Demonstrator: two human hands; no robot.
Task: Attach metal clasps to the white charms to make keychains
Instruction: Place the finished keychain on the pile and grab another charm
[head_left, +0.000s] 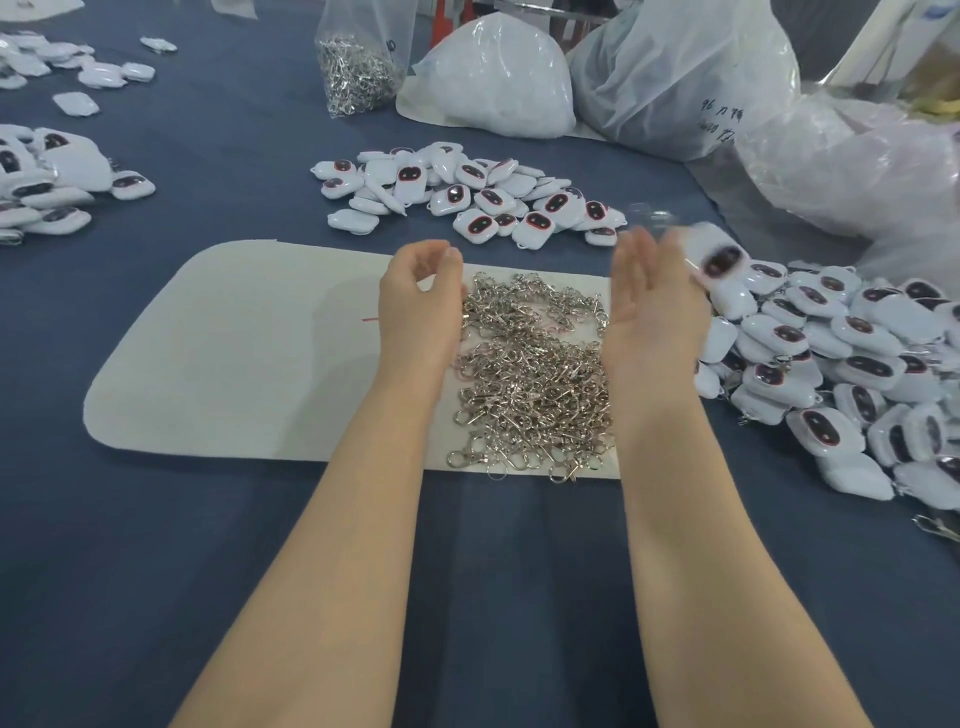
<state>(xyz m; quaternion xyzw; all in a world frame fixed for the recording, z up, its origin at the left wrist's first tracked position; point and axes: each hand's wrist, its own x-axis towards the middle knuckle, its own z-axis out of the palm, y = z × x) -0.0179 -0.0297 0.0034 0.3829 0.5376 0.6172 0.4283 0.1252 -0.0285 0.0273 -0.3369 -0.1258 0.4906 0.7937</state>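
Since the right hand (655, 312) is held flat, its fingers straight and gripping nothing, and a blurred white charm (723, 260) shows just past its fingertips above the heap of finished keychains (841, 358) on the right, the step in hand looks like setting a done piece aside before starting another. Whether the fingers touch that charm is lost in the blur. The left hand (422, 299) hovers at the left edge of the pile of metal clasps (535, 374), fingers loosely curled toward the thumb with nothing visible between them. The clasps lie tangled on a white felt mat (234, 364) spread on the blue tablecloth (208, 545). The loose charms (467, 192), apparently without clasps, are heaped just beyond the mat. To do this well, the finished piece should land on the right heap and not among the bare charms, so the two stocks stay sorted. For the next one, a clasp at the pile's near edge, where single rings lie apart, would likely come free more cleanly than one from the knotted middle. Choosing a charm that lies face up should save turning it in the fingers.
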